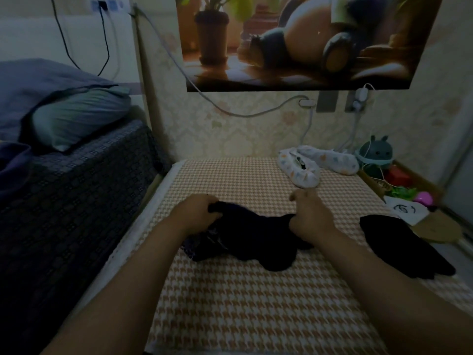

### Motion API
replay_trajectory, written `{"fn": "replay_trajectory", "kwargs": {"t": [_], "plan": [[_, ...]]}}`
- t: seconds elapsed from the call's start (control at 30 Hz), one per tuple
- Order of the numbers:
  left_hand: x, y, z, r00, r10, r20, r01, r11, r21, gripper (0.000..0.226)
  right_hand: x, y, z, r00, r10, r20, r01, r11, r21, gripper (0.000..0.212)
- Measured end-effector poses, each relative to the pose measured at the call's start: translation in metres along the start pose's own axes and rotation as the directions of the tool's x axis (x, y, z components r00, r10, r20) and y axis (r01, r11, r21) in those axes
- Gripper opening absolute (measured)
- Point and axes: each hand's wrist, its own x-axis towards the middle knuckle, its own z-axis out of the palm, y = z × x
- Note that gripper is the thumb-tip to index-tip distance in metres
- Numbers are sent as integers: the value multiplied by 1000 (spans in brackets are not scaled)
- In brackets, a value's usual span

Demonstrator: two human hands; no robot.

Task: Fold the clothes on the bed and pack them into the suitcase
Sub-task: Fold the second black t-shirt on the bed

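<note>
A dark crumpled garment (245, 234) lies on the houndstooth-patterned bed (256, 303) in the middle of the view. My left hand (194, 213) grips its far left edge with curled fingers. My right hand (309, 213) pinches its far right edge, the index finger sticking up. A second black garment (399, 244) lies flat to the right, untouched. A white patterned garment (312, 165) is bunched at the far right of the bed near the wall. No suitcase is in view.
A higher bed with a dark cover (64, 201) and a pillow (79, 116) stands to the left. Toys and a plush (376, 155) fill a box at the far right. Cables (230, 108) hang on the wall below a poster (307, 39).
</note>
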Motion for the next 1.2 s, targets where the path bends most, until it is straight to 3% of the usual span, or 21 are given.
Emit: {"fn": "replay_trajectory", "kwargs": {"t": [0.07, 0.13, 0.17, 0.23, 0.3, 0.37, 0.43, 0.5, 0.57, 0.63, 0.67, 0.73, 0.8, 0.9, 0.97, 1.03, 1.1, 1.2], "plan": [[1, 4, 4, 1000, 27, -2, -27, 999, -30, 20, -3, -21, 9, 952, -243, 189, 178, 935, 305, 53], [3, 12, -2, 995, 92, -34, -94, 993, -74, 15, -5, -39, 25, 872, -341, 351, 168, 882, 441, 66], [5, 15, -8, 992, 120, -32, -122, 990, -69, 14, -5, -45, 32, 866, -335, 371, 172, 897, 408, 64], [6, 14, -21, 994, 113, 5, -113, 992, 58, 17, 4, -47, 38, 903, -298, 310, 214, 936, 279, 32], [7, 14, -39, 999, 51, 3, -49, 945, 324, 22, 16, -47, 28, 936, -273, 221, 231, 952, 199, 33], [11, 17, -51, 995, -14, -97, 54, 906, 421, 26, 30, -47, 12, 961, -217, 169, 192, 969, 157, 33], [23, 23, -48, 984, -69, -162, 105, 967, 232, 24, 41, -49, 2, 987, -153, 42, 147, 983, 112, 25], [42, 26, -33, 952, -84, -295, 66, 995, -72, 18, 46, -49, 0, 976, -50, -210, 77, 989, 123, 19], [56, 31, -16, 939, -49, -341, -58, 953, -297, 40, 52, -41, 4, 917, 46, -397, 65, 963, 261, 25], [61, 36, 0, 961, 39, -272, -150, 904, -401, 72, 64, -26, 16, 929, 55, -366, 105, 909, 404, 52], [61, 35, 10, 965, 81, -249, -173, 911, -375, 79, 68, -18, 24, 955, 41, -293, 88, 905, 415, 71], [62, 23, 32, 964, 123, -235, -178, 957, -229, 80, 71, -6, 40, 986, 23, -163, 28, 952, 304, 94], [59, 7, 57, 972, 109, -208, -130, 987, -94, 71, 64, 0, 53, 988, -81, -128, 95, 990, 107, 88], [53, -8, 91, 997, 56, -58, -45, 981, 186, 58, 53, 2, 68, 940, -340, 32, 340, 940, 13, 76], [53, -11, 106, 1000, -10, -16, 15, 954, 300, 61, 54, 5, 79, 904, -384, 187, 408, 907, -109, 73], [60, -12, 109, 997, -53, -63, 70, 945, 318, 54, 65, 9, 78, 900, -351, 257, 417, 865, -279, 70], [65, -14, 107, 996, -16, -92, 48, 932, 360, 48, 74, 13, 74, 911, -383, 156, 413, 824, -389, 57], [66, -18, 91, 956, 194, -222, -106, 929, 354, 43, 79, 27, 71, 881, -433, -191, 318, 840, -439, 22]]}}
